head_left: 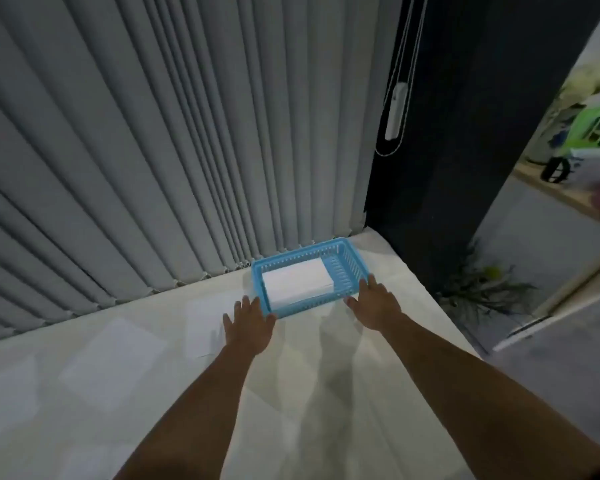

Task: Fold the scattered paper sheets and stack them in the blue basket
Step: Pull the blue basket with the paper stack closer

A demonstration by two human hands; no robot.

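The blue basket (pixel 343 271) stands at the far edge of the surface (pixel 326 393), its long axis running left to right, slightly tilted. Folded sheets (pixel 297 280) lie inside along this axis. The left hand (pixel 248 325) and right hand (pixel 374 301) are open, empty, at its near corners.

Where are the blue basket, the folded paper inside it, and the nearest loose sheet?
blue basket (pixel 347 255): head view, far right rim.
folded paper (pixel 297 280): head view, middle of top sheet.
loose sheet (pixel 203 329): head view, centre, left of the left hand (pixel 248 327).
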